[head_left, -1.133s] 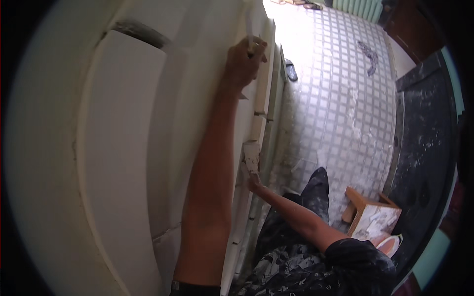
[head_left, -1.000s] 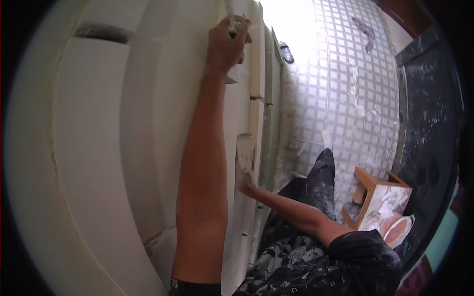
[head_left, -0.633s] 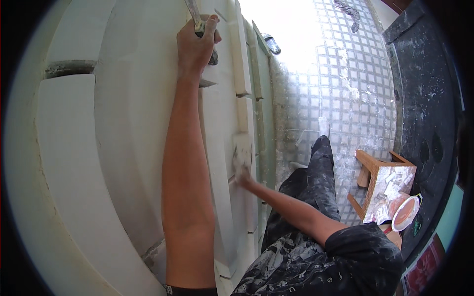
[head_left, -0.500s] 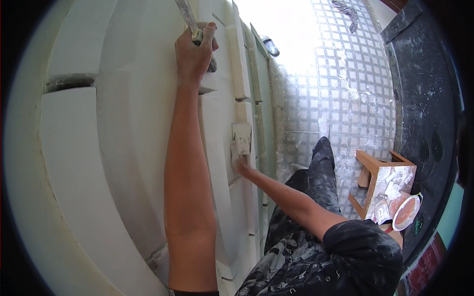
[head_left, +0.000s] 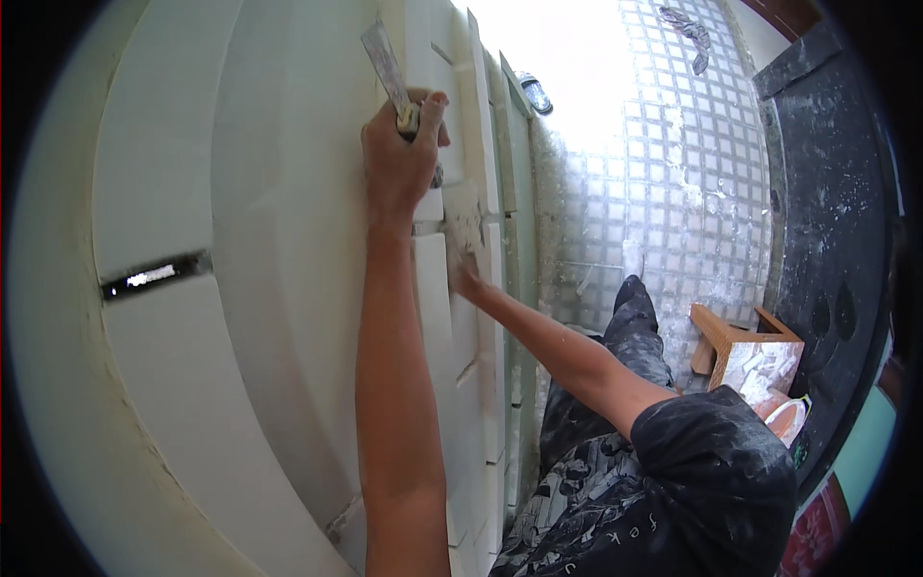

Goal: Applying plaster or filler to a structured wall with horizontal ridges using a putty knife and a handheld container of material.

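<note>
My left hand [head_left: 396,178] is raised in front of the pale wall, its fingers wrapped round the handle of a putty knife [head_left: 385,65]. The narrow metal blade points up and away from the fist. Lower and to the right, my right hand [head_left: 463,277] grips a wider putty knife [head_left: 463,217], partly smeared by motion. Its whitish, stained blade lies against or very close to a white raised panel of the wall [head_left: 464,332]; contact is hard to tell.
A wooden stool [head_left: 745,337] spattered with white stands at the right, bearing a bucket [head_left: 788,419]. Beyond it is a dark, dusty surface [head_left: 827,173]. The tiled floor [head_left: 663,192] has white splashes. A dark shoe [head_left: 535,93] and a crumpled cloth [head_left: 687,37] lie far off.
My right hand has moved up and away along the wall with its wider putty knife. The view has shifted, and my left hand appears slightly further right, still holding its knife.
</note>
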A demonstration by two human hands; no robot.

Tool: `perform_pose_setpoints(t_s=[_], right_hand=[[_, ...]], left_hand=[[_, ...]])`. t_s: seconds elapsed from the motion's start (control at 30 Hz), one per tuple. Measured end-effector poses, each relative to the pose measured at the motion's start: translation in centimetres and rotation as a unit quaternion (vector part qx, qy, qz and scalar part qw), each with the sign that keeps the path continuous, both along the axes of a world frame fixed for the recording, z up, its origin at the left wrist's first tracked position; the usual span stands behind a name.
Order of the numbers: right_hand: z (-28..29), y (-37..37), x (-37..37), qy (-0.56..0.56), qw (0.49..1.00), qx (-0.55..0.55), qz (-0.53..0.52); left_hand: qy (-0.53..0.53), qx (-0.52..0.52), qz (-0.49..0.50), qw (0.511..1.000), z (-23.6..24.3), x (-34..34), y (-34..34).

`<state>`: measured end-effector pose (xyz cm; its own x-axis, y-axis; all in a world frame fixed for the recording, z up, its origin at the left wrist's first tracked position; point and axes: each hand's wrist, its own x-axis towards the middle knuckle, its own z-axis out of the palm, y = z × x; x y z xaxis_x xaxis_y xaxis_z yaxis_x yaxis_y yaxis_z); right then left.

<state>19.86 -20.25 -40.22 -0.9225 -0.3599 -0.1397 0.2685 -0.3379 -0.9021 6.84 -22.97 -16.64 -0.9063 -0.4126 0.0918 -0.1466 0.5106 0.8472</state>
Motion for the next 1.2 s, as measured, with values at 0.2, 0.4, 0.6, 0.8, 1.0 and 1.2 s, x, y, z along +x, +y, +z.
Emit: perform_pose_setpoints(t_s=[0.2, 0.4, 0.6, 0.8, 1.0, 1.2], right_hand=[[-3.7, -2.4, -7.5, 0.027, 1.0, 0.006, -0.015], [0.0, -2.5, -5.9, -0.109, 0.989, -0.09, 0.036], [-2.6, -4.0, -14.5, 0.005, 0.999, 0.015, 0.039], [-7.0, -6.9, -22.5, -0.002, 0.994, 0.109, 0.031], [-9.0, -6.3, -21.4, 0.064, 0.979, 0.181, 0.072], [-8.5, 11.4, -8.4, 0.37, 0.814, 0.1, 0.436]], left_hand=[[-0.031, 0.02, 0.013, 0.999, 0.1, -0.1, 0.1], [-0.021, -0.012, 0.015, 1.0, 0.1, -0.2, 0.1], [-0.023, -0.001, 0.023, 0.999, 0.5, -0.6, 0.4], [-0.016, -0.013, 0.016, 1.0, 0.9, -0.7, 0.6], [-0.036, -0.026, 0.027, 0.999, 0.8, -0.5, 0.3], [-0.06, -0.057, 0.031, 0.996, 1.4, -0.2, 0.5]])
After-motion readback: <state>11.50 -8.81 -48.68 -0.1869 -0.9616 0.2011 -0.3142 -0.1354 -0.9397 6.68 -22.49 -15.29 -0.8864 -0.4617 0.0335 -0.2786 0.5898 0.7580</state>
